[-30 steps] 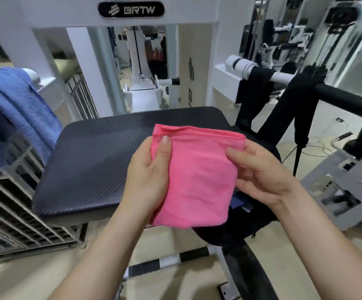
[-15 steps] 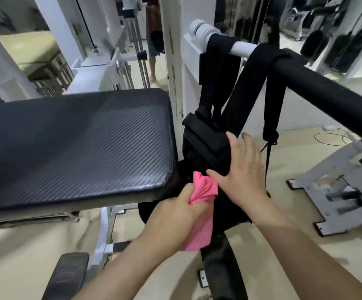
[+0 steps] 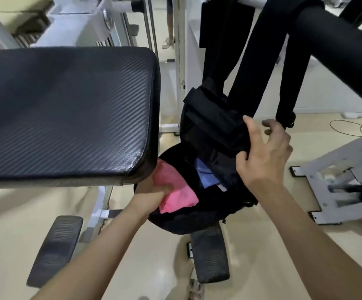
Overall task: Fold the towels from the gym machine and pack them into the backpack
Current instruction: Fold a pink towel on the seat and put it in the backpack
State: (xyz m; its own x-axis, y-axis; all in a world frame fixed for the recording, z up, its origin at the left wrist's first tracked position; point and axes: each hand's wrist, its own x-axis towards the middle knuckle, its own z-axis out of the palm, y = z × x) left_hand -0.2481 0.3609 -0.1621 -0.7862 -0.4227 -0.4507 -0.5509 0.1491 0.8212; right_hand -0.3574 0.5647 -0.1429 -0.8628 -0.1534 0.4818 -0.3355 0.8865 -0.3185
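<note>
Low at centre frame, my left hand, fingers clenched on the folded pink cloth towel, has carried it from above the black padded table into the black fabric backpack. My right hand, fingers curled round its top, holds it open. I judge release comes next.

Glossy cream floor, black textured bench pad, white machine frames, two black footplates

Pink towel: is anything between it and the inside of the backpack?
Nothing visible. The left hand grips the pink towel at the open backpack mouth, the right hand grips its upper panel, and a blue item lies beside it.
</note>
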